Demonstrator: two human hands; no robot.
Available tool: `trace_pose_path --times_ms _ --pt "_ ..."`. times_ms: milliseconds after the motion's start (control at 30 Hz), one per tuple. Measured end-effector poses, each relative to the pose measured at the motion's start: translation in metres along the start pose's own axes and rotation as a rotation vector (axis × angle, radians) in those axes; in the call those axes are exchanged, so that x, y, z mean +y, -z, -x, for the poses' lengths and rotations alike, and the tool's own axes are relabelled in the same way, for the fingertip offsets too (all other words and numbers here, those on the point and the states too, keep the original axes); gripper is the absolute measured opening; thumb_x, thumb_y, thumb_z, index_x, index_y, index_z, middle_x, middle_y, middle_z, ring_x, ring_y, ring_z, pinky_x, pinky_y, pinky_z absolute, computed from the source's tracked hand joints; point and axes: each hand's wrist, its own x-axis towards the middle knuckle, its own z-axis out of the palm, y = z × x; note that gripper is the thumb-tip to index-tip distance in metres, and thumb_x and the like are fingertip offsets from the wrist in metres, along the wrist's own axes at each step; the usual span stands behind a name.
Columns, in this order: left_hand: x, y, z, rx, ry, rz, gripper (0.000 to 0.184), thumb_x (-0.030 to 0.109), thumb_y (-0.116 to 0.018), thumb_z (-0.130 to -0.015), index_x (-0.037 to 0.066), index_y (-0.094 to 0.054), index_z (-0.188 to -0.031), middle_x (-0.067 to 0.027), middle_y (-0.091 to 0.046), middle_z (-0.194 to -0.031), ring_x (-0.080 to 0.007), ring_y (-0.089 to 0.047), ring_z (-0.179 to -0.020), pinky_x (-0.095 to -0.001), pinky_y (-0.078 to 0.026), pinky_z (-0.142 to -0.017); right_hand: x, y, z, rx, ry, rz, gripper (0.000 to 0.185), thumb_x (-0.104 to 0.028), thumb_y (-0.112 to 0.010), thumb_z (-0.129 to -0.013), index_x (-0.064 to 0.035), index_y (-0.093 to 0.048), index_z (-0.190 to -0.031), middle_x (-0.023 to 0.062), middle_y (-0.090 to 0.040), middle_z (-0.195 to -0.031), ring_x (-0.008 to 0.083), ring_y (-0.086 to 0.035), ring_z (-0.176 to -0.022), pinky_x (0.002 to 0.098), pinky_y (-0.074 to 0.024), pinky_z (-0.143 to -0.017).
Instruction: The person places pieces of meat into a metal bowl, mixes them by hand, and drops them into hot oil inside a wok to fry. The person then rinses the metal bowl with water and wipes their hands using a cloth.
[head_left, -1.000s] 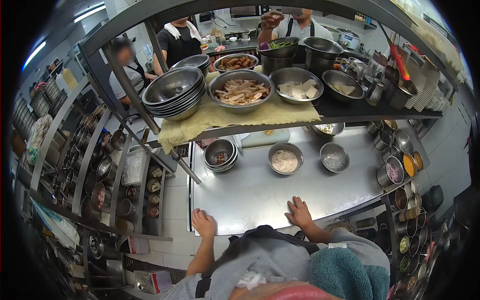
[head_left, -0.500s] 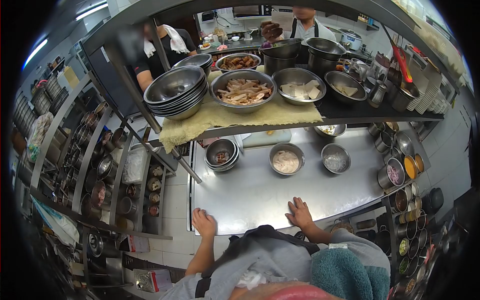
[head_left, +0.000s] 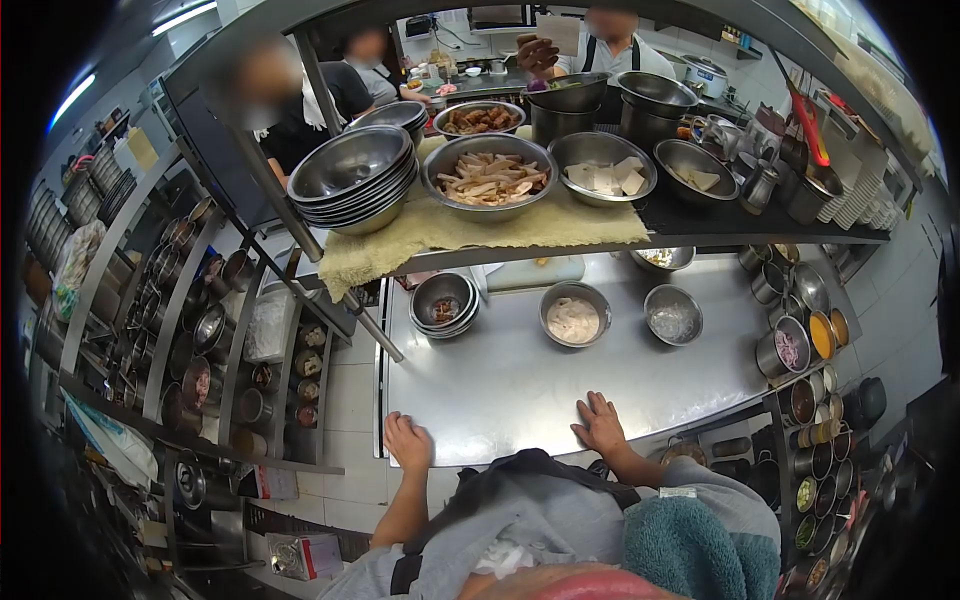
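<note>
The left hand [head_left: 408, 441] rests palm down at the near left corner of the steel tabletop [head_left: 500, 395], its fingers loosely together and slightly bent; the right hand [head_left: 599, 425] lies flat near the middle of the near edge, fingers spread. Neither hand shows anything in its grasp, though the undersides are hidden. Ahead of the right hand, a little to its left and toward the far edge, stands the metal bowl of pale pinkish paste [head_left: 575, 315]; bare steel separates them, and the right hand is the nearer of the 2. The bowl is round, so it has no long axis to line up with. Just to its right, apart from it, is a smaller bowl with clear, glossy contents [head_left: 673, 315]. The nested bowls [head_left: 443, 306] stand toward the far left corner, ahead of the left hand, the top bowl holding a few brownish pieces. Behind these, along the far edge, lies a pale cutting board [head_left: 540, 273], and by the right edge sits a pot of purple-white slices [head_left: 784, 349]. Above the far edge, the shelf's yellowish cloth [head_left: 480, 236] carries a bowl of pale strips [head_left: 490, 180]. Beyond, a co-worker [head_left: 625, 58] raises a hand.
</note>
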Motion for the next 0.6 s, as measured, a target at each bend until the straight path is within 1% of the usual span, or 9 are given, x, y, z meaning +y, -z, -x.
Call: trace_pose_path --times_ms 333,367,433,500,567,600 --pt "-0.001 -0.001 0.000 -0.004 -0.008 -0.004 0.022 0.007 -0.051 -0.076 0.003 -0.053 -0.097 -0.0153 -0.050 -0.116 -0.0317 -0.043 -0.118 -0.0462 -0.031 -0.095 -0.001 0.002 0.000 -0.002 -0.004 -0.006 0.058 -0.037 -0.065 -0.079 -0.0068 -0.052 -0.127 0.0228 -0.037 -0.139 0.0395 -0.031 -0.131 0.0517 -0.0275 -0.106" --pt "0.000 -0.001 -0.001 -0.006 0.002 -0.002 0.021 0.007 -0.051 -0.075 0.003 -0.054 -0.096 -0.0152 -0.051 -0.115 -0.0316 -0.043 -0.118 -0.0460 -0.031 -0.096 0.000 0.000 -0.001 0.024 0.008 -0.019 0.058 -0.034 -0.067 -0.078 -0.0063 -0.051 -0.126 0.0241 -0.038 -0.137 0.0405 -0.034 -0.129 0.0536 -0.0293 -0.104" --pt "-0.001 -0.002 -0.002 -0.014 -0.001 -0.019 0.021 0.008 -0.051 -0.076 0.003 -0.054 -0.096 -0.0152 -0.051 -0.116 -0.0317 -0.043 -0.117 -0.0460 -0.031 -0.096 0.002 -0.003 -0.001 0.054 0.026 -0.018 0.058 -0.033 -0.068 -0.076 -0.0065 -0.052 -0.125 0.0243 -0.039 -0.136 0.0417 -0.034 -0.128 0.0560 -0.0315 -0.102" --pt "-0.004 -0.006 0.001 -0.055 -0.036 -0.034 0.021 0.008 -0.051 -0.076 0.003 -0.055 -0.097 -0.0151 -0.051 -0.116 -0.0317 -0.044 -0.117 -0.0460 -0.031 -0.096 0.006 -0.007 -0.001 0.054 0.038 0.017 0.057 -0.033 -0.066 -0.078 -0.0068 -0.051 -0.126 0.0239 -0.038 -0.137 0.0406 -0.034 -0.128 0.0549 -0.0317 -0.102" --pt "-0.004 -0.009 0.003 0.022 -0.037 -0.038 0.023 0.009 -0.051 -0.077 0.003 -0.056 -0.099 -0.0152 -0.051 -0.118 -0.0322 -0.044 -0.117 -0.0466 -0.031 -0.097 0.004 0.001 -0.001 -0.002 0.030 0.010 0.057 -0.031 -0.064 -0.079 -0.0071 -0.047 -0.128 0.0229 -0.037 -0.138 0.0395 -0.032 -0.130 0.0536 -0.0302 -0.104" --pt "-0.002 -0.009 0.004 -0.012 -0.057 -0.043 0.023 0.009 -0.051 -0.077 0.003 -0.056 -0.099 -0.0152 -0.051 -0.118 -0.0322 -0.044 -0.117 -0.0466 -0.031 -0.097 0.003 0.004 -0.001 -0.008 0.023 -0.019 0.056 -0.029 -0.065 -0.079 -0.0068 -0.048 -0.128 0.0221 -0.037 -0.137 0.0386 -0.032 -0.130 0.0535 -0.0303 -0.104"
